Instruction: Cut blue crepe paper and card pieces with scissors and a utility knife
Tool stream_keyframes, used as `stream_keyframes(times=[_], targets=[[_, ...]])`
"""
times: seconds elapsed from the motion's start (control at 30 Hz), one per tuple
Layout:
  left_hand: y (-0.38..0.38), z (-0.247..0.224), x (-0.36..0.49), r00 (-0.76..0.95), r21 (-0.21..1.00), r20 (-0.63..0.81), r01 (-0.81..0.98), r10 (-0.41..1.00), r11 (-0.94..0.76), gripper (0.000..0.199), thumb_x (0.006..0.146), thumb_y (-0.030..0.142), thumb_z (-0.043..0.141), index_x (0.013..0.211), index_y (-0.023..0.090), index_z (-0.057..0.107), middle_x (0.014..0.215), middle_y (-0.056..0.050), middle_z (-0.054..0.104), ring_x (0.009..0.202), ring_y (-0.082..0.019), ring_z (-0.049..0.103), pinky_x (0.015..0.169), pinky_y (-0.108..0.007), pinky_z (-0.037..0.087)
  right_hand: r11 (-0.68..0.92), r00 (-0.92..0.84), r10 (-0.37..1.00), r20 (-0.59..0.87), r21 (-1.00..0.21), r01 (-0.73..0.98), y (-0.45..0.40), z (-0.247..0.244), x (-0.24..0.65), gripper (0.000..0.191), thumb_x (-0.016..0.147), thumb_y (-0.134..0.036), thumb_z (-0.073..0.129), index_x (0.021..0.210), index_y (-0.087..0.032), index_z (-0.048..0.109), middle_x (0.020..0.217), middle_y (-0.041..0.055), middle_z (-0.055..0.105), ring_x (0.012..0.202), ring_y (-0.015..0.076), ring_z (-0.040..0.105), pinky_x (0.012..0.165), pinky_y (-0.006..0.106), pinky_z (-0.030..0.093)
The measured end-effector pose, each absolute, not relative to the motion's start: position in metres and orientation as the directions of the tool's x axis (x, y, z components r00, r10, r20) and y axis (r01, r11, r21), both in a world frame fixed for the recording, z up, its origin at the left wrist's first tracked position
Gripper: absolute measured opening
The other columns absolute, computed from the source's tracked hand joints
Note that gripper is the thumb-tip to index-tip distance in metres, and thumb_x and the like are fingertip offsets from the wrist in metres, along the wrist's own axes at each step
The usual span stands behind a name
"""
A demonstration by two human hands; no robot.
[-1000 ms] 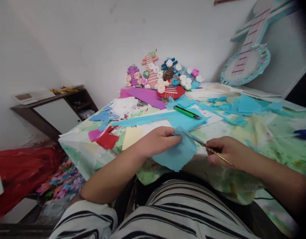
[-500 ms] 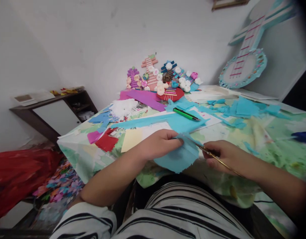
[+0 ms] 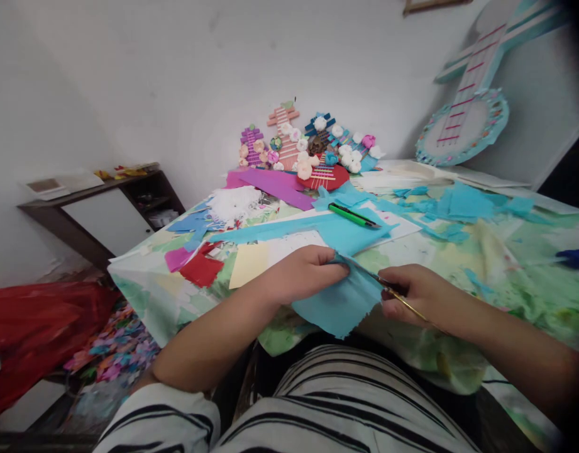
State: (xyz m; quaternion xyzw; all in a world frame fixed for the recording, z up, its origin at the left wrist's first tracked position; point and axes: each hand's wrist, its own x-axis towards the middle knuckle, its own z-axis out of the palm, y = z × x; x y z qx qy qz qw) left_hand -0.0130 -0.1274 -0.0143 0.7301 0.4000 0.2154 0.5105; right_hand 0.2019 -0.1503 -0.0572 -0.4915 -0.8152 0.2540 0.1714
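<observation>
My left hand (image 3: 312,272) pinches the upper edge of a piece of light-blue crepe paper (image 3: 339,307) between thumb and fingers. The paper hangs down over the table's near edge, its lower rim ragged. In my right hand (image 3: 419,296) is a slim gold-coloured stick-like tool (image 3: 414,309), its darker tip touching the paper's upper right edge. What kind of tool it is cannot be made out. Just beyond my hands, a green pen (image 3: 352,216) lies on a larger light-blue sheet (image 3: 336,234).
Light-blue scraps (image 3: 466,202) spread over the right side of the table. Red paper (image 3: 202,267), purple paper (image 3: 280,187) and white shreds (image 3: 235,204) lie to the left. Small decorated guitars (image 3: 286,141) stand at the back, and a large guitar model (image 3: 463,129) leans at right.
My right hand and the tool have shifted slightly left, toward my left hand. The hanging paper's lower part has swung a little to the right and down.
</observation>
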Motion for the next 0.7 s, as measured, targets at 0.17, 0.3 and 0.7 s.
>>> stream_keyframes(times=[0.17, 0.3, 0.7], targets=[[-0.128, -0.013, -0.012, 0.594, 0.947, -0.1, 0.304, 0.798, -0.107, 0.02, 0.071, 0.031, 0.051, 0.075, 0.014, 0.061, 0.066, 0.0, 0.06, 0.06, -0.012, 0.055, 0.055, -0.021, 0.042, 0.328, -0.371, 0.928, 0.036, -0.548, 0.769, -0.15, -0.059, 0.201, 0.035, 0.063, -0.05, 0.054, 0.057, -0.017, 0.044, 0.052, -0.003, 0.038, 0.052, 0.0096, 0.032, 0.045, 0.023, 0.024], [-0.128, -0.014, -0.009, 0.585, 0.947, -0.128, 0.311, 0.801, -0.075, 0.02, 0.07, 0.033, 0.051, 0.072, 0.014, 0.06, 0.064, 0.0, 0.06, 0.058, -0.013, 0.056, 0.053, -0.022, 0.043, 0.269, -0.31, 0.95, 0.044, -0.623, 0.735, -0.153, -0.061, 0.203, 0.044, 0.061, -0.06, 0.05, 0.054, -0.017, 0.044, 0.05, -0.0027, 0.035, 0.051, 0.0096, 0.031, 0.043, 0.023, 0.023], [-0.124, -0.018, 0.002, 0.552, 0.946, -0.18, 0.325, 0.814, -0.011, 0.016, 0.069, 0.031, 0.053, 0.068, 0.015, 0.057, 0.058, 0.001, 0.057, 0.051, -0.012, 0.053, 0.048, -0.022, 0.042, 0.355, -0.306, 0.932, 0.196, -0.674, 0.648, -0.158, -0.064, 0.222, 0.054, 0.067, -0.071, 0.03, 0.065, -0.018, 0.04, 0.058, -0.001, 0.038, 0.051, 0.0101, 0.032, 0.046, 0.025, 0.028]])
